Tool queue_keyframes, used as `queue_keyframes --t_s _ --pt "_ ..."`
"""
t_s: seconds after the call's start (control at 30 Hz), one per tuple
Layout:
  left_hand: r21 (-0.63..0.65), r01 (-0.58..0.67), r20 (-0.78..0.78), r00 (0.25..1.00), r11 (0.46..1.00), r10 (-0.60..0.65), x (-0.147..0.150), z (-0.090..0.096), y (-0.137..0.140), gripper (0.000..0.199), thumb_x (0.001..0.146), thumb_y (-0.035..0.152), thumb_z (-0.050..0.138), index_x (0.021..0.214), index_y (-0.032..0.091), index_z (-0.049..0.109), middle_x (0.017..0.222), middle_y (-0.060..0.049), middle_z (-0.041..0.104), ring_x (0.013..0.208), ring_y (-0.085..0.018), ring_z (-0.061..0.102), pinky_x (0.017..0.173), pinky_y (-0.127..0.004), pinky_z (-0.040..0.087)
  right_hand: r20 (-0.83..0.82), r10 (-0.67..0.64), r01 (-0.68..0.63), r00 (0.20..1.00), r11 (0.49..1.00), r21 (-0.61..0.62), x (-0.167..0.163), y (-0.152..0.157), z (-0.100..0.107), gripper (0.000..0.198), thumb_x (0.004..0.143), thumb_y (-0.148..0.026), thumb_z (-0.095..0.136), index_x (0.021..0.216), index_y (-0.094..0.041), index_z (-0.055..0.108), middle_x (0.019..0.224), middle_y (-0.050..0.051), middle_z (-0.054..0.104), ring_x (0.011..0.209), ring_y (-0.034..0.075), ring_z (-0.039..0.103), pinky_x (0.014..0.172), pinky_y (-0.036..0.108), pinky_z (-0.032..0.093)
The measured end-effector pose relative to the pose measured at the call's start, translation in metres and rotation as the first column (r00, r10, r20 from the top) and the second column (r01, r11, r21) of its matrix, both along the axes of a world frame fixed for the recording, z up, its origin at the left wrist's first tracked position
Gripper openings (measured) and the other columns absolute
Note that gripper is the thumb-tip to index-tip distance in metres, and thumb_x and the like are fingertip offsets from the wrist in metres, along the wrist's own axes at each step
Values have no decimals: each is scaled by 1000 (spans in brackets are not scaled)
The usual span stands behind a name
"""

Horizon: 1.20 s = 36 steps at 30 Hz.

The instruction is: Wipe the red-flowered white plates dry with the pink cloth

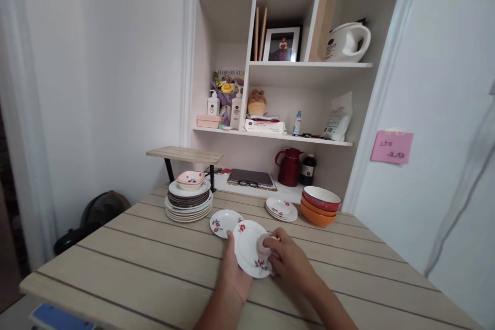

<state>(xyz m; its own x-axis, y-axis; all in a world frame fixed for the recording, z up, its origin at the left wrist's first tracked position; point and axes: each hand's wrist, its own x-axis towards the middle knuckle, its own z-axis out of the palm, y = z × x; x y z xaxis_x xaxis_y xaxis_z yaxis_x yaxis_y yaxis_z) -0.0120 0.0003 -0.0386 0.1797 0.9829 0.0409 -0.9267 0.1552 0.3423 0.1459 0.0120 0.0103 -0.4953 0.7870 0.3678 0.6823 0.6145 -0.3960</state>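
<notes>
A plate [247, 245] between them, left hand [234, 270] clasps its left rim; right hand [289, 258] pinches cloth [264, 245] against its right side.

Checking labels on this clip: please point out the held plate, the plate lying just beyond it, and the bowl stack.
Held plate [246, 248], head view: on its white face.
Plate beyond it [225, 221], head view: on its upper face.
Bowl stack [317, 216], head view: outer side of an orange bowl.

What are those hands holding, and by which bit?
The left grip holds a white flowered plate by its lower-left edge. The right grip holds a bunched pale cloth or tissue against it.
</notes>
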Motion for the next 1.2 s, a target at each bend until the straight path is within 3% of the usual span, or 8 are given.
queue_keyframes --t_s 0.17,0.3,0.4,0.53,0.67,0.77,1.0,1.2 --pt "-70 -20 -57 998 997 16 0 13 -11 60 85 56 55 123 10 61 109 -16 72 106 -31 65 98 -42 43 -117 200 -207 973 977 -47 -28 -23 9 31 69 -7 50 89 -24 65 101 2 53 92 16 56 79 24 43" --pt "-82 71 -96 992 994 -79 7 19 -15 58 85 55 55 122 12 62 110 -16 72 105 -31 65 97 -42 44 -141 2 10 990 996 84 -39 -16 7 25 77 -14 50 95 -24 64 105 4 53 94 19 55 81 28 43" --pt "-60 124 -106 986 991 -130 11 18 -11 61 85 60 51 127 16 60 115 -15 70 110 -32 63 100 -45 40 -130 -178 199 975 964 177 -28 -1 5 26 82 -19 50 103 -25 63 111 7 53 97 22 54 83 32 42" --pt "-47 88 -63 994 995 -91 7 11 -6 69 83 62 52 132 15 55 121 -17 67 116 -34 59 102 -48 37 -74 -323 331 943 932 146 -1 13 -2 30 82 -20 49 109 -25 61 111 7 51 92 21 54 75 30 40" --pt "-138 -91 -5 996 986 91 -3 10 -6 66 83 59 54 135 20 51 122 -15 67 115 -34 59 100 -49 38 109 -186 188 976 982 -9 14 12 -8 31 75 -11 51 100 -25 63 99 3 53 79 15 54 65 25 34" --pt "-175 -153 -17 988 973 152 -5 14 -9 60 85 55 53 134 21 52 120 -14 68 112 -33 61 99 -48 39 162 -92 100 982 994 -38 12 8 -8 29 72 -8 51 93 -24 63 95 2 53 76 14 54 64 24 32" --pt "-165 -115 -16 993 980 114 -5 15 -9 63 84 57 54 133 19 53 120 -15 68 112 -33 61 98 -47 40 188 -88 83 978 996 39 1 -4 3 22 73 -13 50 88 -23 64 96 3 54 75 15 54 62 25 30" --pt "-118 -87 -19 996 989 86 -3 20 -15 58 85 50 57 130 14 56 119 -15 68 107 -31 64 98 -42 43 56 158 -161 986 986 46 -29 -28 8 22 75 -12 51 87 -24 64 98 2 56 83 15 56 70 24 37"
